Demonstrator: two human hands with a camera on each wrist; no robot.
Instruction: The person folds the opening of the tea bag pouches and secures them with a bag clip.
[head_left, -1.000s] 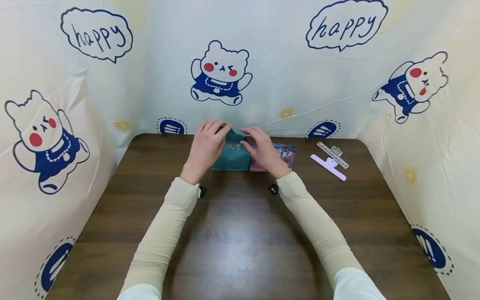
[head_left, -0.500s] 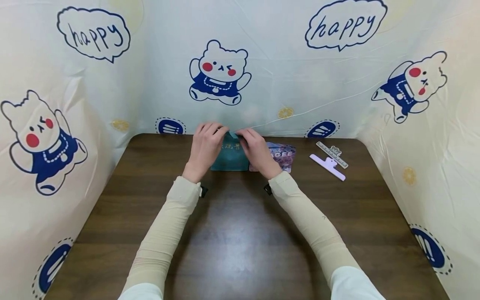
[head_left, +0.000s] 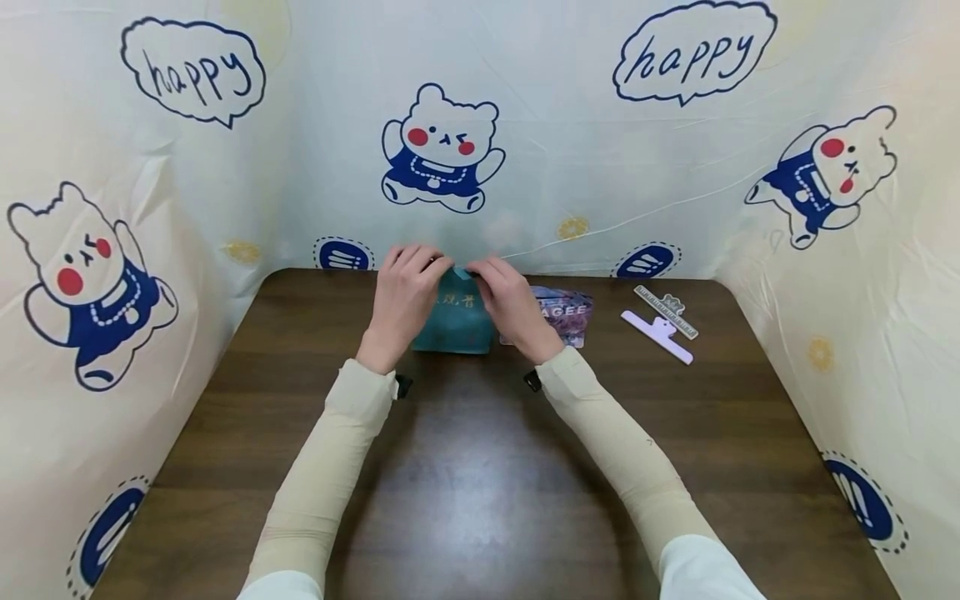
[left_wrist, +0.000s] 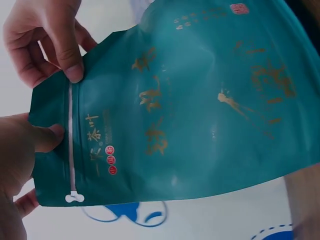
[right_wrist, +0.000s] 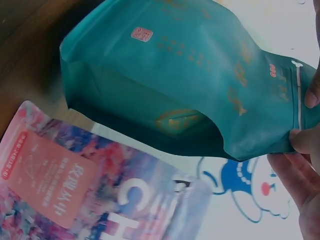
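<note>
Left hand (head_left: 405, 293): fingers pinch the left part of the top edge of the teal bag (head_left: 453, 325). The bag is at the far middle of the surface (head_left: 465, 467); base contact cannot be told. Right hand (head_left: 513, 300): fingers pinch the right part of the same edge.

Caution — uneven pulling could crease the top along its white strip (left_wrist: 71, 135), or a slipping pinch could drop the bag. A swing right could topple the patterned bag (head_left: 567, 313) just beside it.

Count: two hands, two bags, two clips — lilac clip (head_left: 657, 336), then clear clip (head_left: 665, 310), far right.
</note>
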